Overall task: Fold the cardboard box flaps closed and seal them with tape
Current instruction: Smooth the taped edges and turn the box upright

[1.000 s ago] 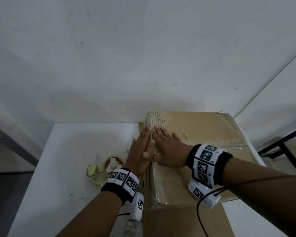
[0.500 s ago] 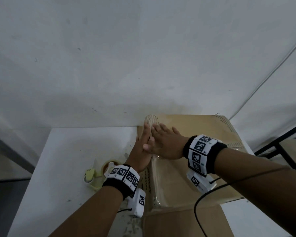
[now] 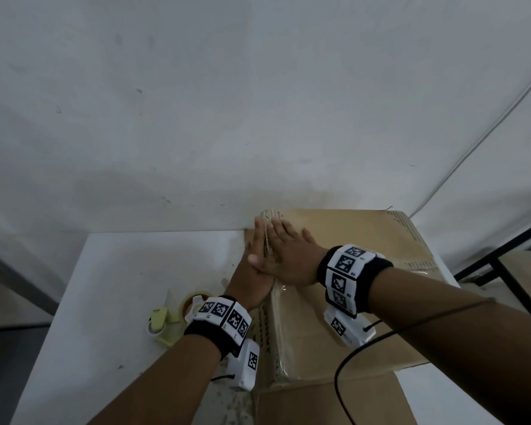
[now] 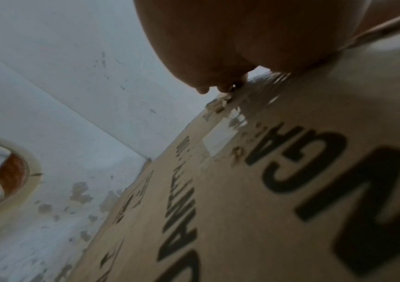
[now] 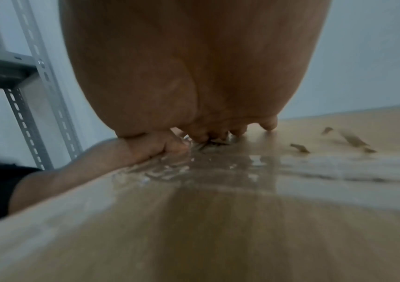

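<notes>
A brown cardboard box (image 3: 356, 302) stands on the white table against the wall, its top flaps down. Clear tape (image 5: 218, 171) runs along the top's left edge and down the printed left side (image 4: 291, 190). My left hand (image 3: 253, 265) lies flat with straight fingers against the box's left side, near its far corner. Palm down, my right hand (image 3: 284, 251) presses on the top by the same edge, its thumb lying over my left hand. A yellow tape dispenser (image 3: 169, 320) with its roll (image 4: 8, 181) lies on the table left of the box.
The white table (image 3: 111, 302) stretches left of the box, with scuffed patches near the box's base. A loose cardboard flap (image 3: 334, 403) sticks out at the near edge. A grey metal shelf frame (image 5: 25, 76) stands off to the left, a dark frame (image 3: 503, 259) at the right.
Both hands have slid along the box's left top edge away from me, toward the wall. The tape dispenser has stayed put.
</notes>
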